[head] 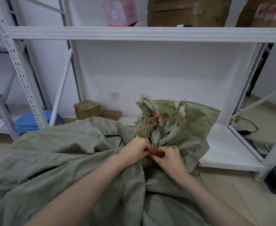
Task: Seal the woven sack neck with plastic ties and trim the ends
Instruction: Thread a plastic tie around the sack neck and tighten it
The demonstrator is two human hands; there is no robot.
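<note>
A large grey-green woven sack point(65, 154) lies on the floor in front of me, its gathered, frayed neck point(163, 121) standing up in the middle. A red plastic tie point(148, 126) is looped around the upper neck. Lower down, my left hand point(134, 150) and my right hand point(168, 158) meet at the neck, both pinching a short red tie point(155, 150) between their fingertips. A black tie or cord point(116, 138) lies on the sack left of my hands.
A white metal shelf rack point(134, 33) stands right behind the sack, with cardboard boxes point(188, 12) and a pink box point(120, 11) on top. Small boxes point(87, 109) and a blue stool point(31, 121) sit at the left. A low white shelf board point(223, 149) is at the right.
</note>
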